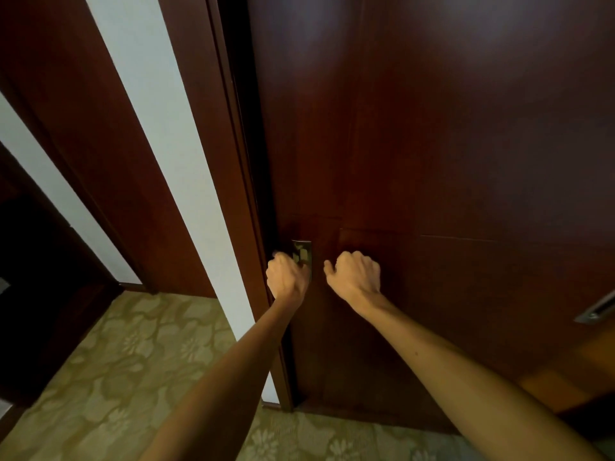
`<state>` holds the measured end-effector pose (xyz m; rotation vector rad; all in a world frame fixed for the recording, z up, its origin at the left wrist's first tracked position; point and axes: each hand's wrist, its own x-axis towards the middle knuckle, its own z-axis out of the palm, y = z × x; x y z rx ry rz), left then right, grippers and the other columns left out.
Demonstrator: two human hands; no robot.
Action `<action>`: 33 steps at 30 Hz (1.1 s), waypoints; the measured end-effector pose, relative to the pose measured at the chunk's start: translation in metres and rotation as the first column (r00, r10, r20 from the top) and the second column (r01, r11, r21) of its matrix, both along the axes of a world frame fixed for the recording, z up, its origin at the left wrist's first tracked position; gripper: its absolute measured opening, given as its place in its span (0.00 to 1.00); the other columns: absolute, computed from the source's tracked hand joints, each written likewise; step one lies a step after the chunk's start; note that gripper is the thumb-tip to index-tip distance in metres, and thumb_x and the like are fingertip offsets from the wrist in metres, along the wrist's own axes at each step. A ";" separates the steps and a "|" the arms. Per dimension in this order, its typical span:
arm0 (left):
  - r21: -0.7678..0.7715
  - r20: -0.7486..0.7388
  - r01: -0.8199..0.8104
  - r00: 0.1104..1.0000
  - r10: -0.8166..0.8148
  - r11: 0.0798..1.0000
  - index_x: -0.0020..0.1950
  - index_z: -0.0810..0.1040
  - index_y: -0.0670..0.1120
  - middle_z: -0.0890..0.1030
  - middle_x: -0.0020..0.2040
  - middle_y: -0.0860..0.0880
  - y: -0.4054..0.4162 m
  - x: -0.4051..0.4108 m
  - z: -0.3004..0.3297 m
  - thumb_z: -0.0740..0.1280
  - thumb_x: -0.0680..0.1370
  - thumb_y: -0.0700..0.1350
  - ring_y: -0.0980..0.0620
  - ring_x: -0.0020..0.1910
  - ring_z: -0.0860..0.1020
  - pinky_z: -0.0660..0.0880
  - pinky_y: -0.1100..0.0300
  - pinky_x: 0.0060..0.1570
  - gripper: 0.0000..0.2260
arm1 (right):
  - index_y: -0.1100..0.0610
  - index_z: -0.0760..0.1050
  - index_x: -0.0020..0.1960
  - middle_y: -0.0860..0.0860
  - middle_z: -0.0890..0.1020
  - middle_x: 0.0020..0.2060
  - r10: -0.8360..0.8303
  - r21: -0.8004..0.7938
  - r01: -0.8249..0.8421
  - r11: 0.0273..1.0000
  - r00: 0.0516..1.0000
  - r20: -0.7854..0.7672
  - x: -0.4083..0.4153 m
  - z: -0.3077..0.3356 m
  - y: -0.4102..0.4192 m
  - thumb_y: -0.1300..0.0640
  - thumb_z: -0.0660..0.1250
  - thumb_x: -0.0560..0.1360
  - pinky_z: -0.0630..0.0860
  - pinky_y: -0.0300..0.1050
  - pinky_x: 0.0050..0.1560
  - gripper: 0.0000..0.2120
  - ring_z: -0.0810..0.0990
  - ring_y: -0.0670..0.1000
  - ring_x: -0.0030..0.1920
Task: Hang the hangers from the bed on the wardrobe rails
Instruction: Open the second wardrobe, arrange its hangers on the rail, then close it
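Note:
A dark red-brown wardrobe door (432, 144) fills the middle and right of the head view. A narrow dark gap shows along its left edge. My left hand (287, 277) is curled on the recessed metal handle (303, 252) at that left edge, fingers hooked into it. My right hand (354, 274) rests just to the right against the door panel, fingers curled with nothing in them. No hangers, bed or rails are in view.
A second recessed metal handle (597, 309) sits at the far right on the neighbouring door. A white wall strip (173, 161) and another dark wooden door (83, 128) stand to the left. Patterned green-beige carpet (126, 361) covers the floor.

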<state>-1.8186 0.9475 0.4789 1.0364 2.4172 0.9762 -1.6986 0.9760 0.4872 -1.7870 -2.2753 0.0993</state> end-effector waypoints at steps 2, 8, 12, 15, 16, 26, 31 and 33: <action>0.004 -0.016 0.048 0.999 -0.048 0.999 0.55 0.78 0.37 0.82 0.51 0.42 0.002 -0.005 0.000 0.73 0.77 0.46 0.43 0.50 0.82 0.74 0.57 0.40 0.14 | 0.55 0.81 0.42 0.52 0.84 0.38 -0.029 0.015 0.029 0.999 1.000 0.001 0.007 0.000 0.003 0.43 0.60 0.81 0.80 0.49 0.46 0.20 0.84 0.54 0.41; -0.013 -0.064 0.140 0.988 -0.141 0.990 0.51 0.81 0.38 0.81 0.45 0.45 0.013 -0.013 0.006 0.75 0.76 0.46 0.47 0.45 0.81 0.74 0.57 0.38 0.12 | 0.54 0.78 0.33 0.50 0.81 0.29 -0.041 0.039 0.040 0.998 0.998 0.042 0.011 -0.005 0.004 0.39 0.58 0.80 0.80 0.47 0.39 0.25 0.82 0.52 0.32; -0.023 -0.104 0.169 0.980 -0.170 0.985 0.49 0.81 0.40 0.82 0.45 0.46 0.017 -0.011 0.006 0.77 0.74 0.50 0.46 0.44 0.82 0.79 0.54 0.40 0.14 | 0.53 0.74 0.30 0.50 0.80 0.27 -0.054 0.038 0.052 0.998 0.998 0.045 0.015 -0.003 0.003 0.39 0.58 0.80 0.77 0.45 0.36 0.26 0.81 0.52 0.31; -0.026 -0.136 0.189 0.972 -0.191 0.982 0.48 0.80 0.40 0.83 0.44 0.45 0.020 -0.004 0.005 0.77 0.73 0.51 0.48 0.40 0.81 0.78 0.55 0.38 0.15 | 0.53 0.69 0.27 0.49 0.77 0.26 -0.075 0.041 0.073 0.996 0.997 0.036 0.019 -0.003 0.003 0.39 0.58 0.80 0.75 0.45 0.36 0.27 0.80 0.52 0.31; -0.035 -0.146 0.198 0.969 -0.201 0.980 0.48 0.80 0.40 0.81 0.43 0.46 0.021 -0.002 0.005 0.77 0.73 0.51 0.49 0.38 0.79 0.76 0.56 0.36 0.16 | 0.52 0.68 0.27 0.49 0.76 0.26 -0.081 0.038 0.080 0.996 0.996 0.033 0.021 -0.002 0.004 0.39 0.58 0.80 0.74 0.45 0.35 0.27 0.79 0.51 0.31; -0.121 -0.271 0.435 0.850 -0.452 0.892 0.43 0.80 0.43 0.81 0.38 0.48 0.041 0.019 0.005 0.77 0.72 0.53 0.51 0.35 0.81 0.79 0.56 0.34 0.14 | 0.53 0.68 0.25 0.48 0.73 0.23 -0.123 0.032 0.122 0.992 0.992 0.036 0.063 -0.002 0.011 0.39 0.58 0.79 0.73 0.44 0.35 0.28 0.78 0.52 0.30; -0.231 -0.293 0.538 0.756 -0.585 0.811 0.43 0.78 0.45 0.80 0.36 0.50 0.059 0.037 0.010 0.76 0.72 0.56 0.52 0.34 0.80 0.77 0.58 0.33 0.16 | 0.53 0.68 0.25 0.49 0.75 0.24 -0.154 0.037 0.152 0.988 0.986 0.063 0.092 -0.004 0.015 0.38 0.57 0.79 0.77 0.46 0.36 0.28 0.79 0.53 0.30; -0.263 -0.312 0.551 0.728 -0.610 0.792 0.42 0.76 0.45 0.80 0.37 0.49 0.065 0.045 0.010 0.76 0.72 0.58 0.52 0.35 0.80 0.78 0.57 0.36 0.18 | 0.53 0.69 0.25 0.50 0.77 0.25 -0.169 0.041 0.167 0.985 0.983 0.066 0.102 -0.007 0.018 0.38 0.56 0.79 0.79 0.47 0.36 0.29 0.80 0.53 0.30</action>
